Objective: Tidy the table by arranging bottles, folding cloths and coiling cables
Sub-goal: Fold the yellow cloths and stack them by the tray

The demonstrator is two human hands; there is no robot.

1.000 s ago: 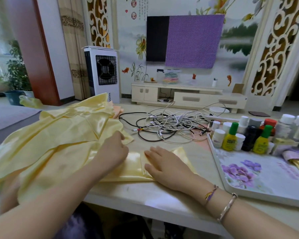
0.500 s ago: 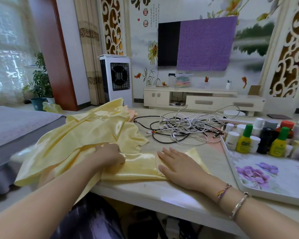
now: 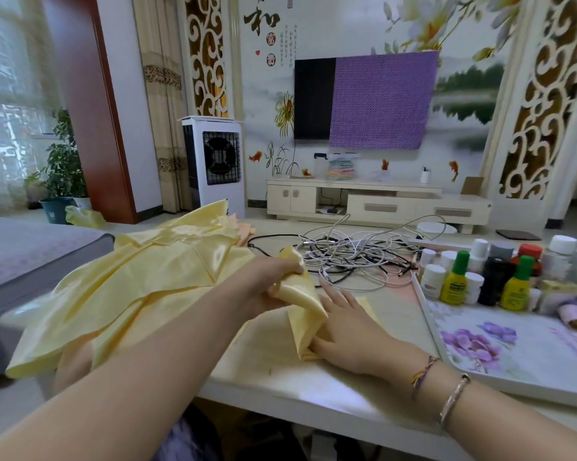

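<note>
A person's left hand grips a bunched end of a yellow satin cloth, fingers curled round the fabric and lifting it off the table, while the right hand lies flat with straight fingers, pressing the lower part of the same raised fold against the tabletop near the front edge. The lifted strip runs from the pinned end up and away toward the far edge, tilted slightly left; the rest of the cloth spreads in loose, creased layers toward the table's left end, where it spills over the front edge. The fold appears to be only begun: the cloth is not yet a neat stack, and an orange-pink cloth peeks out behind it, apparently unfolded. Toward the far edge, just beyond the hands, a tangle of white and black cables lies uncoiled. At the right end, bottles stand clustered upright along the far side of a flowered tray, which looks like the one part largely in order, though more cloth lies crumpled at the tray's right side. By this reading, most of the tidying remains.
</note>
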